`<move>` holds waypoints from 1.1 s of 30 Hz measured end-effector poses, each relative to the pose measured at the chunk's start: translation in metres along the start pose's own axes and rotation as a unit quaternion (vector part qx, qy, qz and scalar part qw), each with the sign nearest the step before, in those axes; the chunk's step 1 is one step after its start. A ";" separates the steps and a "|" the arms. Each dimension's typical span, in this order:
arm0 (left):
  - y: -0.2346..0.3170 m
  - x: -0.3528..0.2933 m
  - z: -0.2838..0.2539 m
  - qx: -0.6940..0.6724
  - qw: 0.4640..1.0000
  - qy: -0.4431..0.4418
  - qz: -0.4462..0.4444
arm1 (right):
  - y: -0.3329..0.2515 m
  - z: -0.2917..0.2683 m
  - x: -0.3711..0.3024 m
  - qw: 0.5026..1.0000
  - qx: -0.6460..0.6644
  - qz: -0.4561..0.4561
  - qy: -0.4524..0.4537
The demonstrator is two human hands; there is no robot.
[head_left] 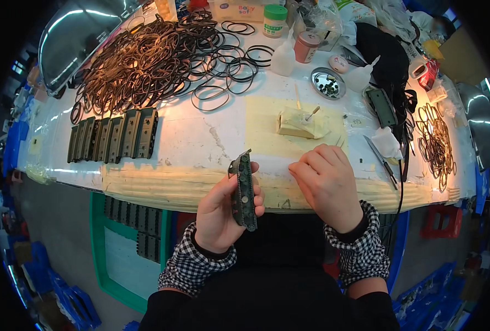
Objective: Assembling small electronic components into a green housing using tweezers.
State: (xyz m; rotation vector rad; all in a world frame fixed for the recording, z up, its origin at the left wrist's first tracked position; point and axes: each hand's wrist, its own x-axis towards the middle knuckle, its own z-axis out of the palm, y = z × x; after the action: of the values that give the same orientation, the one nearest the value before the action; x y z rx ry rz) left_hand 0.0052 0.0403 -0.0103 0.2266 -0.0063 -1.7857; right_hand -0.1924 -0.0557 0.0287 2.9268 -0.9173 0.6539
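Observation:
My left hand (220,207) is closed around a dark green toy tank hull (244,193), held upright on end with its wheeled side showing. My right hand (328,185) hovers at the front edge of the table, fingers curled and pressed together. Whatever its fingertips may pinch is too small or hidden to make out. Beyond that hand lies a tape-wrapped block (297,124) with a short thin stick (312,114) on it. A round metal dish (328,83) farther back holds small dark green parts.
Several similar green hulls (112,135) stand in a row at left, before a large heap of black bands (140,60). At right lie a slim pointed tool (381,161), a green hull (381,107) and more bands (435,140). A green crate (98,248) sits below the padded table edge (145,185).

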 end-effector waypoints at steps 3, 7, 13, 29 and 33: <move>-0.002 0.000 0.000 0.001 1.000 -0.002 -0.005 | -0.001 0.002 0.001 0.999 0.025 0.019 0.030; -0.006 0.000 0.005 0.016 1.000 0.005 -0.014 | -0.013 -0.008 0.011 0.969 0.192 0.066 0.144; -0.012 -0.002 0.008 0.047 0.998 -0.008 -0.032 | -0.035 -0.001 0.021 0.937 0.281 0.061 0.198; -0.014 -0.005 0.020 0.174 0.985 0.022 -0.010 | -0.034 0.003 0.018 0.946 0.234 0.052 0.220; -0.015 -0.005 0.024 0.216 0.975 0.050 0.008 | -0.034 0.004 0.017 0.951 0.211 0.032 0.222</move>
State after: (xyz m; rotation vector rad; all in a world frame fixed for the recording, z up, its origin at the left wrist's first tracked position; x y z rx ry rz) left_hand -0.0121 0.0458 0.0122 0.6276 -0.3267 -1.7389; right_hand -0.1597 -0.0368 0.0354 2.8696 -0.9098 1.6099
